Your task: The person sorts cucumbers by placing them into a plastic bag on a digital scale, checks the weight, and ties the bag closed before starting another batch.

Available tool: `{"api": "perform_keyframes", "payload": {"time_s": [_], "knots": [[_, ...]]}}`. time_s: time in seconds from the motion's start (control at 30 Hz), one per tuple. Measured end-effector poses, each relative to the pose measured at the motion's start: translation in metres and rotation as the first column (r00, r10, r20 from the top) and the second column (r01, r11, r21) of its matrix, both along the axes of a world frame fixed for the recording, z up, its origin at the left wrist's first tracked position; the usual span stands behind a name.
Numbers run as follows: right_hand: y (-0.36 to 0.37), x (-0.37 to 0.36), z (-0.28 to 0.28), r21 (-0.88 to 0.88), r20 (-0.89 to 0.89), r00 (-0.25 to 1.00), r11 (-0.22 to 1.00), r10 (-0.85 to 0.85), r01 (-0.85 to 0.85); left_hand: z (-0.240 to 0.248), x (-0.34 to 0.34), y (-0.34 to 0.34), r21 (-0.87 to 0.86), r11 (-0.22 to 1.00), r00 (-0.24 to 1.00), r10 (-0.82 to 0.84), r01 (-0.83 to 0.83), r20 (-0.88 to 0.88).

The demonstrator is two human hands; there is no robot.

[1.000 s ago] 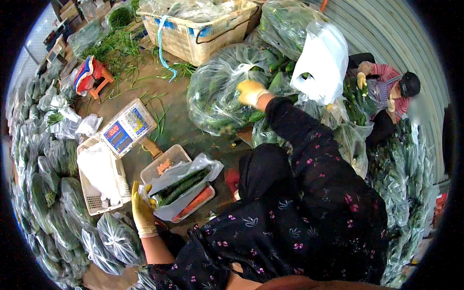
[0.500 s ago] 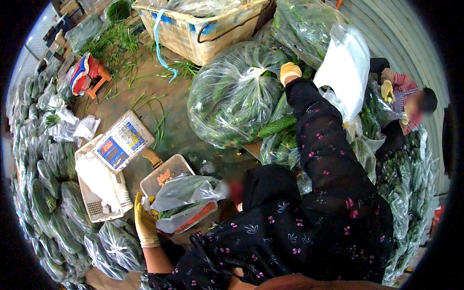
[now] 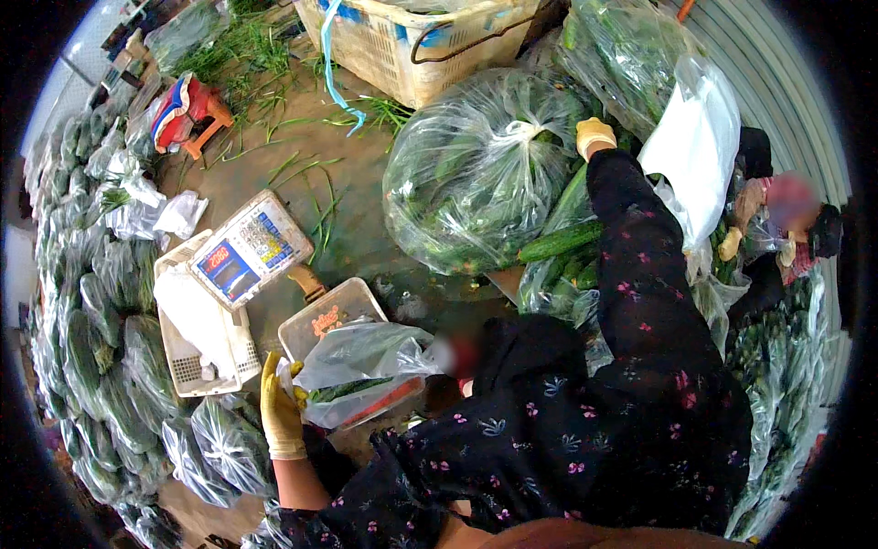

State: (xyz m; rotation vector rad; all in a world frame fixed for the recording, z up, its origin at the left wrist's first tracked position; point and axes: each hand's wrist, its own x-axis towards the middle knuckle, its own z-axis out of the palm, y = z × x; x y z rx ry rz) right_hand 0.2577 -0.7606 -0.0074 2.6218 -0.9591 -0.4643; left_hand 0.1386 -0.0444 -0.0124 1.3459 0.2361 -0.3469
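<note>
My left hand point(image 3: 282, 407), in a yellow glove, grips the rim of a clear plastic bag point(image 3: 352, 357) with green cucumbers point(image 3: 338, 392) in it. The bag lies beside and partly over the platform point(image 3: 315, 320) of a digital scale. My right arm stretches far forward. Its gloved hand point(image 3: 595, 135) is closed beside a big knotted clear bag point(image 3: 466, 183) full of cucumbers; what its fingers hold, if anything, is hidden. Below that hand, loose cucumbers point(image 3: 560, 242) lie on another open bag. A white plastic bag point(image 3: 695, 151) stands just right of my right forearm.
The scale's display point(image 3: 251, 249) leans over a basket point(image 3: 183, 366) holding white bags. A large crate point(image 3: 439, 64) stands at the back. Filled bags point(image 3: 82, 329) line the left side. An orange stool point(image 3: 208, 126) is far left. A co-worker point(image 3: 791, 215) sits at right.
The whole view has shifted, so the scene sits further right. My left hand stays on the bag and my right hand stays by the cucumbers. The co-worker's head and hands have moved.
</note>
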Motion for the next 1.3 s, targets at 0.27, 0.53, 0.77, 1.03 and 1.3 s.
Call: {"api": "perform_keyframes", "payload": {"time_s": [0.27,0.53,0.77,1.03,1.3], "knots": [[0.086,-0.106,0.104,0.662,0.719,0.603,0.607,-0.346,-0.441,0.009,-0.015,0.016,0.013,0.998,0.998,0.057,-0.057,-0.016],[0.256,-0.184,0.164,0.604,0.510,0.731,-0.416,-0.454,-0.680,0.043,-0.038,0.018,-0.208,0.975,0.995,0.091,-0.080,0.046],[0.369,-0.172,0.161,0.806,0.437,0.880,-0.515,0.184,-0.292,0.047,-0.068,0.040,-0.400,0.914,0.980,0.014,0.067,0.196],[0.519,-0.134,0.025,0.777,0.327,0.877,-0.629,0.351,-0.038,0.046,-0.080,0.049,-0.523,0.852,0.984,0.068,0.028,0.163],[0.474,-0.103,-0.051,0.940,0.262,0.964,-0.211,-0.050,-0.267,0.018,-0.075,0.057,-0.479,0.876,0.998,-0.066,0.055,-0.005]]}}
